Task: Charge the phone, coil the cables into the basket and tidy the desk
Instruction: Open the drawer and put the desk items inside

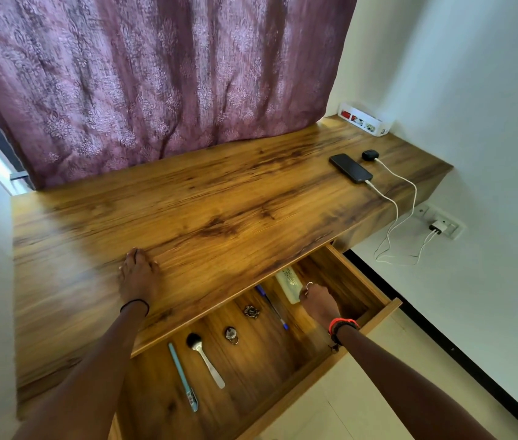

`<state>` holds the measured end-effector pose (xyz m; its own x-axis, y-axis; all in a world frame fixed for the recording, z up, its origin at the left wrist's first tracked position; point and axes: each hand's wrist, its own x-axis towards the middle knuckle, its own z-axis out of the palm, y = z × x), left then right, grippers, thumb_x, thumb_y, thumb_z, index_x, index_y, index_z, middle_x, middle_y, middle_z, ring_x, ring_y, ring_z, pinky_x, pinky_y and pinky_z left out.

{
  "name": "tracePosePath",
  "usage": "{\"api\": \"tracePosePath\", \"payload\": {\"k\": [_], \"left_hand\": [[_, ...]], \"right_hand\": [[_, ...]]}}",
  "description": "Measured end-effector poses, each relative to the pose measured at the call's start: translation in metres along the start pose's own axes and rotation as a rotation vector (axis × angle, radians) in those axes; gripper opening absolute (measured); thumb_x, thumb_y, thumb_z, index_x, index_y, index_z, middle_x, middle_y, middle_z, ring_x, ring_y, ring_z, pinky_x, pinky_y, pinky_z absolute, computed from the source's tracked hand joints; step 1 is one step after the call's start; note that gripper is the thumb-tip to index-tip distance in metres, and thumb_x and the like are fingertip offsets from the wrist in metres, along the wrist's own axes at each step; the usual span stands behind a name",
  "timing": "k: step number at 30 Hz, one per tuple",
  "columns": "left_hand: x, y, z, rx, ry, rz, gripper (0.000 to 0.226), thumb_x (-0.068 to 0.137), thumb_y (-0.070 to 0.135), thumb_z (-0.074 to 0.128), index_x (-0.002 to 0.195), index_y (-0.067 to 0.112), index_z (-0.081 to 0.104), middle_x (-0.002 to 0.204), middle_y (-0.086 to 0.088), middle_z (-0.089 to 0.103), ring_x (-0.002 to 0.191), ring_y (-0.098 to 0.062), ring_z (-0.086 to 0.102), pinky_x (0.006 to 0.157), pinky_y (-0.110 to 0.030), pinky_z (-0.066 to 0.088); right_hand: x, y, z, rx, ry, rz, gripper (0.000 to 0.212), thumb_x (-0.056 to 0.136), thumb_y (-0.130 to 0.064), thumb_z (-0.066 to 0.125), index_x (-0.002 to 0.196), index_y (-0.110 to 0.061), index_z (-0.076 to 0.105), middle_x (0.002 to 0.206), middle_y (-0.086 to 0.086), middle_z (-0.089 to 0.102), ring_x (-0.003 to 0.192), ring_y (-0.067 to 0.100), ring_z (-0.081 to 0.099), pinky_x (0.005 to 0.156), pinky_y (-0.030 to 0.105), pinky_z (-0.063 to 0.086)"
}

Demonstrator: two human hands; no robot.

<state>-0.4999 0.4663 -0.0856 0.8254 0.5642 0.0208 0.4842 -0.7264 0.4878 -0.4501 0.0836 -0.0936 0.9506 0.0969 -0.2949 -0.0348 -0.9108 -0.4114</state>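
Note:
A black phone [350, 168] lies on the wooden desk [187, 211] at the right, with a white cable [388, 201] plugged into it. A second white cable [410, 185] runs from a small black earbud case [370, 154]. Both cables hang down to a charger [436, 227] in the wall socket. The white basket [366, 119] stands at the desk's far right corner. My left hand [138, 274] rests flat on the desk top. My right hand [318, 304] is inside the open drawer [378, 315], fingers closed on a cream tube [289, 282].
In the drawer lie a blue pen [272, 308], a metal spoon [207, 360], a light blue utensil [183, 381], a ring [231, 334] and a dark ornament [251, 311]. A purple curtain [156, 74] hangs behind the desk. White walls stand left and right.

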Motion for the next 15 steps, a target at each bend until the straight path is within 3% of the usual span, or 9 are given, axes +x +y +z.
{"api": "tracePosePath", "payload": {"k": [4,10,15], "left_hand": [[-0.023,0.018,-0.003,0.002,0.072,0.056,0.044,0.095,0.020,0.042,0.135,0.001,0.039,0.138,-0.020,0.041,0.125,-0.037,0.040,0.107,-0.050,0.032],[-0.100,0.056,0.010,-0.109,0.041,0.138,0.040,0.096,0.020,0.042,0.134,0.009,0.042,0.140,-0.009,0.038,0.128,-0.028,0.036,0.109,-0.043,0.031],[-0.158,0.068,0.026,-0.160,-0.008,0.158,0.038,0.096,0.020,0.044,0.133,0.012,0.043,0.134,-0.005,0.043,0.125,-0.024,0.040,0.107,-0.037,0.032]], "right_hand": [[-0.010,0.004,0.004,-0.045,-0.009,-0.031,0.023,0.091,-0.027,0.047,0.104,-0.016,0.063,0.109,0.003,0.065,0.086,0.012,0.063,0.068,0.026,0.057],[-0.031,0.000,0.006,-0.091,-0.062,-0.068,0.027,0.091,-0.025,0.049,0.113,-0.015,0.061,0.120,0.006,0.062,0.099,0.018,0.062,0.074,0.021,0.052],[-0.050,0.000,0.012,0.000,-0.110,-0.110,0.031,0.092,-0.031,0.051,0.112,-0.009,0.060,0.119,0.011,0.060,0.105,0.024,0.061,0.090,0.031,0.050]]}}
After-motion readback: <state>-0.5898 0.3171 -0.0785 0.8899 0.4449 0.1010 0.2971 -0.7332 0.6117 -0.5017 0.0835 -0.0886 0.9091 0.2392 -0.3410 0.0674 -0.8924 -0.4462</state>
